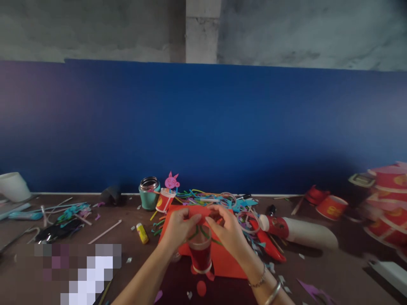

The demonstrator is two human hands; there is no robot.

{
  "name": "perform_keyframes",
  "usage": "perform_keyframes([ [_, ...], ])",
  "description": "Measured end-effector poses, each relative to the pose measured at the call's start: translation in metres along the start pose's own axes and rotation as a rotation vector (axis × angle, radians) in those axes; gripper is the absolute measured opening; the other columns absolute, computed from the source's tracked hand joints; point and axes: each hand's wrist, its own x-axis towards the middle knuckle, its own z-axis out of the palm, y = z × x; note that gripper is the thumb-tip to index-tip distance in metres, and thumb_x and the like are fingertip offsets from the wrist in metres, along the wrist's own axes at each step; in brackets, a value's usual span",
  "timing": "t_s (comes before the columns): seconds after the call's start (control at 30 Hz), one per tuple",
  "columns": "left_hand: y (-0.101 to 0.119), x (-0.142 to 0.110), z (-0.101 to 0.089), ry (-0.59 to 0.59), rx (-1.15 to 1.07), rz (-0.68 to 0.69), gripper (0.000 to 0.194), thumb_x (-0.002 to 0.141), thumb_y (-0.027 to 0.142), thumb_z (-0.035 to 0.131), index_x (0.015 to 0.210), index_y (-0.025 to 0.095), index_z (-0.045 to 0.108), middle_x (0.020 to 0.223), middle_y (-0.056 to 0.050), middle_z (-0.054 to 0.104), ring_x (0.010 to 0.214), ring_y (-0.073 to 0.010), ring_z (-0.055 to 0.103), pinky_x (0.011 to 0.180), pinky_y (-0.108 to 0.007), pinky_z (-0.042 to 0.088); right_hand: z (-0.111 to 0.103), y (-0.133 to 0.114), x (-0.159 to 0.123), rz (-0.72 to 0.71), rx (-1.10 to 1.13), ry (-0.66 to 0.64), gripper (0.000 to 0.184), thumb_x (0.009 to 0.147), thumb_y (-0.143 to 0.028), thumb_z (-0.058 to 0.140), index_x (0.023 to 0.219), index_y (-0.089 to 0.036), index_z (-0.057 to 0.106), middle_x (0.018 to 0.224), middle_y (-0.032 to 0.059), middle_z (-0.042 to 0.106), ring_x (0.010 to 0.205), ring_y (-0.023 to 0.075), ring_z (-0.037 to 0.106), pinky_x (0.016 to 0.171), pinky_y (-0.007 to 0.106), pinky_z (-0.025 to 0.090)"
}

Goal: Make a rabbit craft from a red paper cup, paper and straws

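A clear cup (201,245) with a dark red lower part stands upright on the table, and thin green strips (199,232) rise out of its mouth. Just above its rim, my left hand (180,231) and my right hand (227,232) face each other with thumbs and fingers pinched close together. Something reddish shows between the fingertips, but it blends with the red paper sheet (232,262) behind, so what they hold I cannot make out. Small red paper pieces (201,289) lie around the cup's base.
Behind the sheet lies a pile of coloured strips (203,198). A teal jar (149,194), a red paper cup with a pink cut-out face (171,181) and a glue stick (142,234) stand or lie left. Rightward are a white bottle (311,232) and stacked red cups (389,203).
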Motion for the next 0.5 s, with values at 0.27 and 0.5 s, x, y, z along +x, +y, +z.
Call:
perform_keyframes([
  [0.27, 0.005, 0.010, -0.019, 0.166, -0.100, -0.057, 0.032, 0.057, 0.040, 0.073, 0.067, 0.010, 0.067, 0.056, -0.003, 0.064, 0.052, -0.0141, 0.056, 0.051, -0.024, 0.042, 0.041, -0.023, -0.049, -0.373, -0.259, -0.521, 0.013, 0.081, -0.019, 0.054, 0.079, -0.020, 0.067, 0.076, -0.0004, 0.068, 0.070, 0.0119, 0.060, 0.064, 0.019, 0.043],
  [0.5, 0.006, 0.003, -0.009, 0.094, -0.214, -0.146, 0.021, 0.055, 0.029, 0.076, 0.062, 0.012, 0.067, 0.058, -0.005, 0.067, 0.056, -0.0161, 0.061, 0.054, -0.025, 0.045, 0.147, 0.043, -0.080, -0.699, -0.760, -0.555, 0.007, 0.076, -0.023, 0.062, 0.074, -0.017, 0.065, 0.069, 0.0027, 0.066, 0.059, 0.0159, 0.057, 0.041, 0.023, 0.036],
])
